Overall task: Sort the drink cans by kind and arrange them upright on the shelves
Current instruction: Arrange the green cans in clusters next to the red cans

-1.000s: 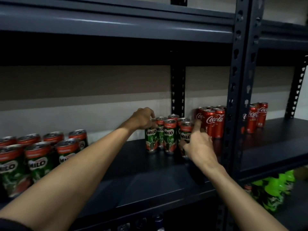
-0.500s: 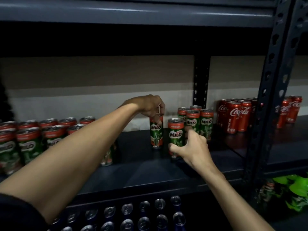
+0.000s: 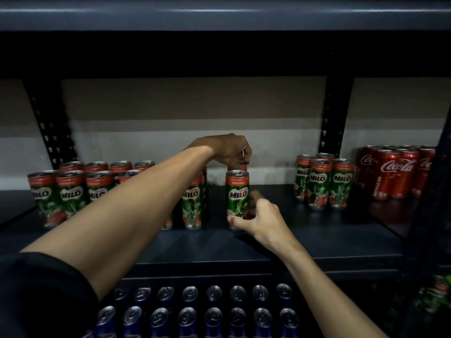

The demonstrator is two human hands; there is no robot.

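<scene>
Green and red Milo cans stand upright on the dark middle shelf (image 3: pixel 329 240). My right hand (image 3: pixel 260 217) grips the lower part of one Milo can (image 3: pixel 238 191) standing at the shelf's centre. My left hand (image 3: pixel 228 150) reaches over from above, with its fingers closed on the top of a second Milo can (image 3: pixel 242 167) just behind, mostly hidden. Another Milo can (image 3: pixel 192 203) stands just left of these, beside my left forearm. A large Milo group (image 3: pixel 70 189) is at the left, a small Milo group (image 3: pixel 322 181) at the right, and next to that red Coca-Cola cans (image 3: pixel 395 172).
Blue cans with silver tops (image 3: pixel 195 313) fill the shelf below in rows. Green bottles (image 3: pixel 436 293) show dimly at the lower right. Perforated dark uprights (image 3: pixel 333 123) stand at the back, and the upper shelf's edge (image 3: pixel 219 18) hangs overhead. Bare shelf lies between the centre cans and the right group.
Both hands have carried a Milo can each leftward, away from the small group beside the Coca-Cola cans, toward the large left group. The view has swung left and down.
</scene>
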